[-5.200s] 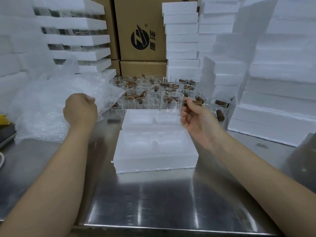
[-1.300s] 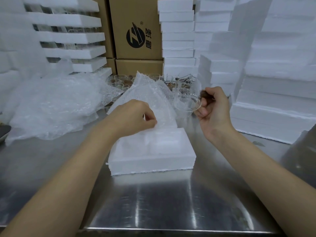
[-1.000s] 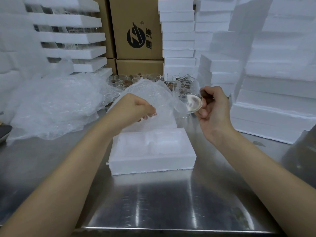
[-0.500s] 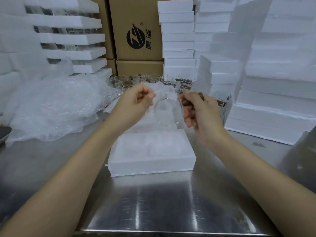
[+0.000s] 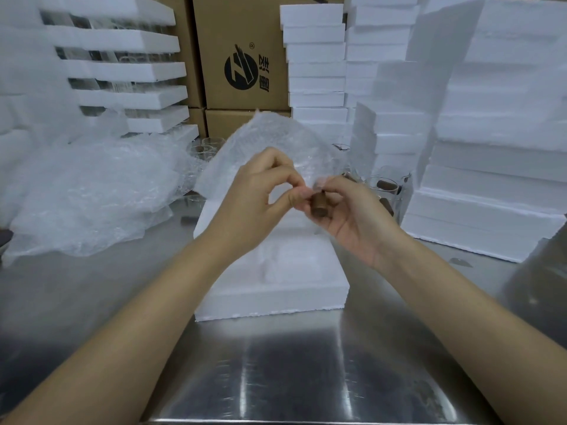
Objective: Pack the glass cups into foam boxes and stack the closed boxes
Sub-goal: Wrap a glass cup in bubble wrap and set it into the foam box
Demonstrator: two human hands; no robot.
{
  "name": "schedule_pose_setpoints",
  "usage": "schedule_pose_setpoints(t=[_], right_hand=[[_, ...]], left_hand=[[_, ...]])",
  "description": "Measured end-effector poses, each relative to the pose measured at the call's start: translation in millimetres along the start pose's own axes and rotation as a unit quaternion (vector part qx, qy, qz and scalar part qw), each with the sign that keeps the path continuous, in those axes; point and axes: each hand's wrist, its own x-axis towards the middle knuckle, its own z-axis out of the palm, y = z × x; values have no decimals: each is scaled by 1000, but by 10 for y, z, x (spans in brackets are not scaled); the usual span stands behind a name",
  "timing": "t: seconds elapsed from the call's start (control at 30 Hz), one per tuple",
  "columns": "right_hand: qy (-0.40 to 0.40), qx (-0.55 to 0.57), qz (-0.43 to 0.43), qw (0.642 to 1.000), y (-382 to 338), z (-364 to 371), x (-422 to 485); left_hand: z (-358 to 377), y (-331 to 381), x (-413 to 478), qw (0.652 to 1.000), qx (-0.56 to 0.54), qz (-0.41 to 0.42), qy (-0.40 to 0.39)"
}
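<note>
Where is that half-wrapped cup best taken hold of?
By its brown handle, coming from the right. It sticks out clear of the bubble wrap that covers the glass, and the right hand grips it there. The left hand pinches the wrap.

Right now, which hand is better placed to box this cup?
Likely the right hand: its grip is on the cup's brown handle above the foam box; the left hand only pinches bubble wrap.

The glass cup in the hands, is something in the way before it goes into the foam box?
Only the bubble wrap, which the left hand and right hand hold around the cup and which hangs over the far end of the open foam box. The box's hollows look bare.
</note>
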Motion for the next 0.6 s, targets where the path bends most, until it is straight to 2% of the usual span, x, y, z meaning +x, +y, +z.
schedule_pose_setpoints(t=[0.07,0.2,0.37,0.47,0.6], right_hand=[[-19,-14,-9,1000,10,17,-1],[-5,-64,-41,997,55,11,17],[-20,-62,-77,995,-17,-8,-2],[-23,-65,-73,995,-8,-48,-19],[20,-105,-28,994,78,-62,-27]], left_hand=[[11,4,0,999,27,20,4],[-16,42,0,998,-12,54,-3],[47,145,-37,993,-77,53,-75],[133,194,-69,988,-107,41,-106],[178,287,-96,979,-133,47,-146]])
